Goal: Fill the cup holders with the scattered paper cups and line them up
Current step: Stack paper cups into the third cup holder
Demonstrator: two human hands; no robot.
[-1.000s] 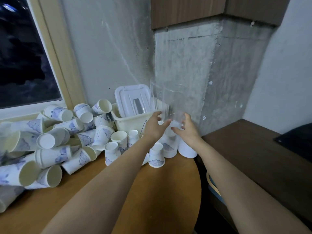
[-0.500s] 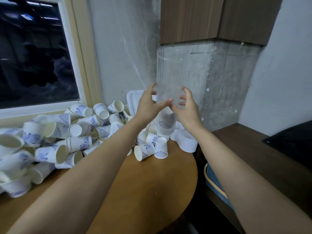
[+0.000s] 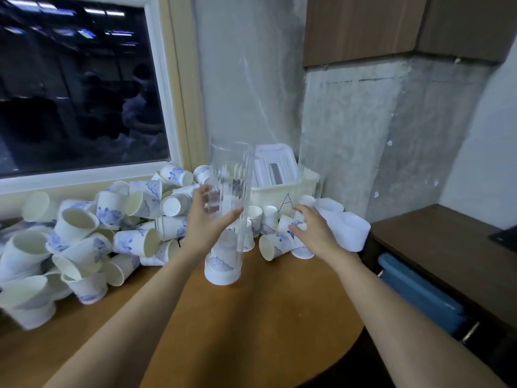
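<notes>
A clear plastic cup holder tube stands upright at the middle of the wooden table, with an upside-down paper cup in its bottom. My left hand grips the tube's left side around mid-height. My right hand is off the tube, fingers spread over the loose cups to its right. A big heap of white paper cups with blue print lies scattered across the left of the table. A second clear tube stands by the concrete pillar.
A cream plastic bin marked "A" with a white lid leaning in it sits against the wall. White holder caps lie at the table's right edge. A dark side table and a blue crate are to the right.
The tube has come down from the raised position to stand on the table with a cup in its base. My right hand let go and moved right over the loose cups.
</notes>
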